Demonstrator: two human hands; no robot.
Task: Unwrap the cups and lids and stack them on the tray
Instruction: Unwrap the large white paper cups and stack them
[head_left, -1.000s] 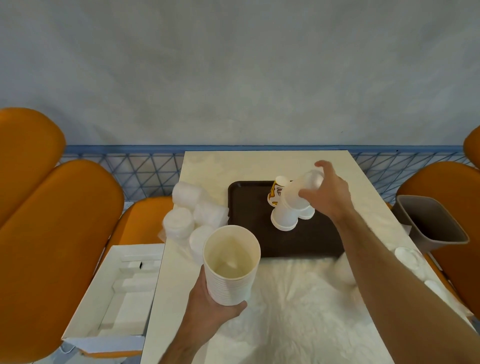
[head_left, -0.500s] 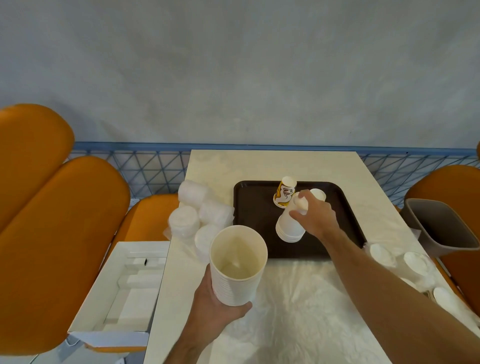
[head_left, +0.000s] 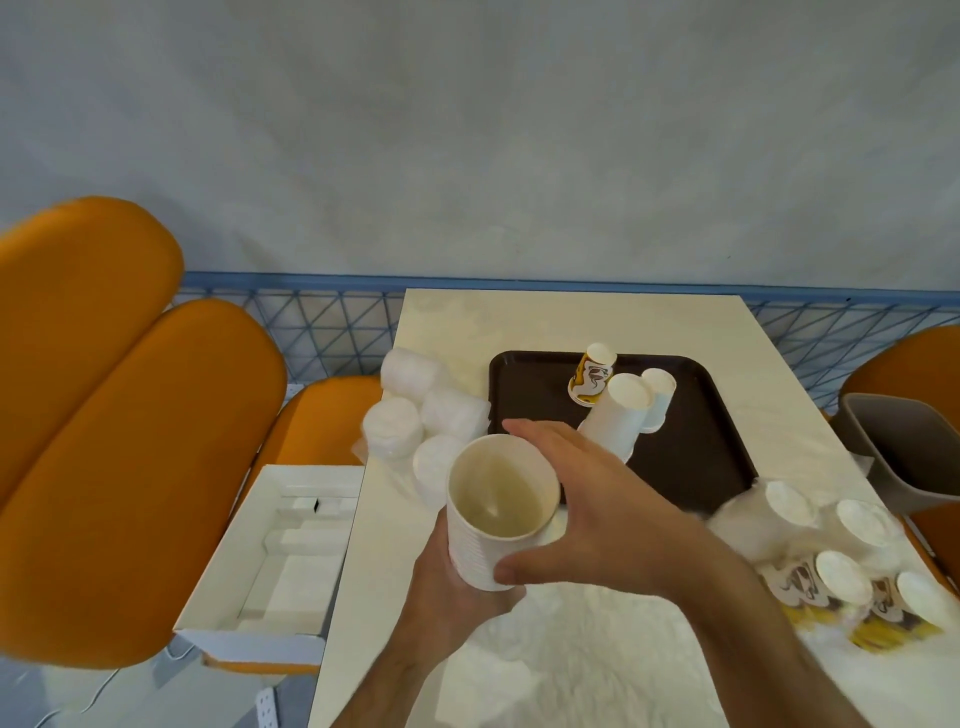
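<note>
Cup stack in hand (head_left: 500, 512): nested white cups, mouth up and tilted toward the camera, at lower centre of the frame, above the near part of the table.
Left hand (head_left: 451, 587): wrapped around the lower wall of the cup stack in hand from below and behind; fingers closed on it.
Right hand (head_left: 587, 506): spread wide on the right of the same stack; thumb tip on the lower front wall, fingers curving past the rim at the far side. Whether the fingers touch the rim cannot be told.
Tray (head_left: 691, 447): dark brown, right of centre, beyond both hands.
Cups on tray: inverted white stack (head_left: 621, 415) leaning left; printed yellow cup (head_left: 592, 374) behind it; pale cup (head_left: 657, 400) just to its right.
Wrapped lids (head_left: 421, 421): white bundles in clear film, left of the tray at the table edge.
Wrapped cups (head_left: 841, 566): white and printed, lying on their sides in film, lower right of the frame.
Table (head_left: 519, 322): cream top; crumpled film across the near end.
Box (head_left: 280, 551): open, white, lower left, off the table.
Bin (head_left: 904, 447): grey, right edge.
</note>
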